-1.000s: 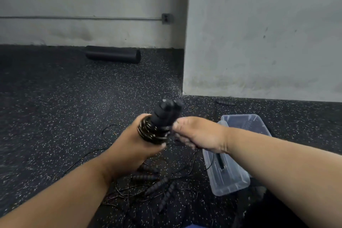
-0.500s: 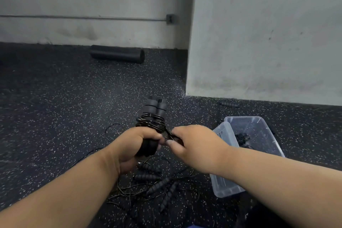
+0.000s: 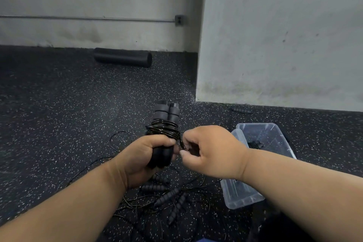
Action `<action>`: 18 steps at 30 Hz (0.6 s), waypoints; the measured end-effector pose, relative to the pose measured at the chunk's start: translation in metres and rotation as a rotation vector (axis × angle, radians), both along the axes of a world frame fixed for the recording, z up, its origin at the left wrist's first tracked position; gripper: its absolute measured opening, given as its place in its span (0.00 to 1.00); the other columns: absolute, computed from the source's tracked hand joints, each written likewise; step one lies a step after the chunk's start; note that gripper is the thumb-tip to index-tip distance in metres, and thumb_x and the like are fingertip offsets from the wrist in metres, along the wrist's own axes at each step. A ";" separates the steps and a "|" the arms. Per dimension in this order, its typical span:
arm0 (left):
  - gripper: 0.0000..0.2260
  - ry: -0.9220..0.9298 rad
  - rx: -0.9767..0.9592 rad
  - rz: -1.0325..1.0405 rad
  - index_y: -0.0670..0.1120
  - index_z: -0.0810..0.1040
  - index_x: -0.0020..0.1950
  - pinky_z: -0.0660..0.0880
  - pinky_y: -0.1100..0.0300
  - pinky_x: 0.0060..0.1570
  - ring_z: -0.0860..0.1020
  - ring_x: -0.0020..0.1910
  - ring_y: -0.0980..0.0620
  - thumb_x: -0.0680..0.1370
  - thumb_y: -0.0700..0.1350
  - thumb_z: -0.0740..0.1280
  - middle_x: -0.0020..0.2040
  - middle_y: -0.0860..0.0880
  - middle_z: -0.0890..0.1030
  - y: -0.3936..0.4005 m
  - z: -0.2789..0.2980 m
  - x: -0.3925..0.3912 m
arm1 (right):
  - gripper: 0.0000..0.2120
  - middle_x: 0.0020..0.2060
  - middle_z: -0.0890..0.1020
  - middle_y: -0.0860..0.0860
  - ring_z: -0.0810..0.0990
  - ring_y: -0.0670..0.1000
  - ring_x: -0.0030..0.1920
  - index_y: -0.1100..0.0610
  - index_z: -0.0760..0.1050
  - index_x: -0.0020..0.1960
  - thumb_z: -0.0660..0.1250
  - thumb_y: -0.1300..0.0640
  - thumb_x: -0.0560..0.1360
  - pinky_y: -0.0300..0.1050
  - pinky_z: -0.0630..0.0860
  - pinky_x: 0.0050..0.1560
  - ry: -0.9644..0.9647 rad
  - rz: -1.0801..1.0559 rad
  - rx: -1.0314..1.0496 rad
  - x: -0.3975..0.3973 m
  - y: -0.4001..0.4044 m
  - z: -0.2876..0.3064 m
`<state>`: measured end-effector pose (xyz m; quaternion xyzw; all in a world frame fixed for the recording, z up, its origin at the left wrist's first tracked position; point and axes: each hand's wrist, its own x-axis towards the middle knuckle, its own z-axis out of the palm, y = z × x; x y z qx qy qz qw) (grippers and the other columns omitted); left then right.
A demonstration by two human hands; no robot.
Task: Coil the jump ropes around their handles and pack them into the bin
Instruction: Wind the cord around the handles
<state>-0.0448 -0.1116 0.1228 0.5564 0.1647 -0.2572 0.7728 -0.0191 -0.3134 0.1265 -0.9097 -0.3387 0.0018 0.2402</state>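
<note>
My left hand [image 3: 145,160] has a closed grip around the two handles [image 3: 167,113] of one jump rope, held upright side by side above the floor, with the black cord [image 3: 163,130] coiled around them just above my fist. My right hand [image 3: 212,151] pinches the loose tail of that cord right beside the coil. To finish this well, I should keep the handles pressed together so the turns stay tight, then tuck the tail under one of the last turns and pull it snug, or I judge the coil will spring loose. The clear bin [image 3: 263,163] sits on the floor just right of the handles, with what looks like a coiled rope already inside. More loose ropes [image 3: 169,196] lie tangled on the floor below the handles.
</note>
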 end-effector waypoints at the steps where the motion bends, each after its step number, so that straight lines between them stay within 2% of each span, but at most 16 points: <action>1: 0.14 -0.001 -0.029 0.009 0.39 0.81 0.54 0.77 0.58 0.37 0.80 0.36 0.49 0.70 0.41 0.70 0.43 0.43 0.83 -0.002 0.001 -0.001 | 0.15 0.28 0.73 0.46 0.72 0.48 0.31 0.52 0.69 0.37 0.66 0.44 0.74 0.42 0.67 0.31 0.031 -0.005 0.014 0.000 0.000 -0.001; 4: 0.12 -0.018 -0.108 0.030 0.39 0.81 0.54 0.79 0.59 0.33 0.82 0.35 0.49 0.71 0.40 0.68 0.42 0.42 0.84 -0.007 0.005 -0.005 | 0.16 0.30 0.76 0.46 0.74 0.47 0.32 0.49 0.69 0.39 0.66 0.39 0.75 0.43 0.71 0.33 0.059 0.036 0.005 -0.001 -0.002 -0.002; 8: 0.13 -0.012 -0.165 0.029 0.39 0.82 0.55 0.75 0.54 0.45 0.81 0.41 0.47 0.72 0.41 0.69 0.46 0.41 0.84 -0.011 0.004 -0.008 | 0.20 0.35 0.76 0.45 0.75 0.47 0.35 0.48 0.67 0.43 0.58 0.32 0.79 0.49 0.74 0.37 0.084 0.139 0.068 -0.003 -0.003 0.000; 10: 0.11 0.000 -0.194 0.064 0.39 0.84 0.52 0.75 0.54 0.48 0.81 0.42 0.48 0.72 0.40 0.70 0.46 0.42 0.84 -0.012 0.003 -0.008 | 0.20 0.35 0.73 0.45 0.74 0.48 0.36 0.49 0.67 0.43 0.54 0.34 0.82 0.51 0.73 0.38 0.132 0.179 0.141 0.000 -0.005 0.001; 12: 0.09 -0.012 -0.180 0.064 0.42 0.86 0.49 0.75 0.54 0.46 0.81 0.40 0.49 0.72 0.41 0.70 0.45 0.43 0.84 -0.013 0.007 -0.009 | 0.18 0.36 0.72 0.44 0.73 0.48 0.37 0.49 0.66 0.43 0.53 0.38 0.84 0.51 0.73 0.38 0.172 0.202 0.174 0.003 -0.007 0.001; 16: 0.14 -0.046 -0.152 0.021 0.42 0.84 0.55 0.75 0.56 0.42 0.80 0.40 0.50 0.71 0.43 0.74 0.47 0.43 0.83 -0.011 0.010 -0.011 | 0.14 0.35 0.74 0.45 0.73 0.48 0.36 0.48 0.66 0.43 0.62 0.44 0.85 0.50 0.73 0.38 0.185 0.156 0.113 0.008 -0.006 0.001; 18: 0.15 -0.043 -0.172 0.010 0.42 0.85 0.55 0.78 0.58 0.39 0.80 0.39 0.50 0.69 0.43 0.74 0.47 0.43 0.83 -0.011 0.011 -0.012 | 0.16 0.33 0.73 0.44 0.73 0.47 0.35 0.47 0.66 0.41 0.62 0.43 0.85 0.46 0.71 0.36 0.155 0.144 0.106 0.009 -0.004 0.002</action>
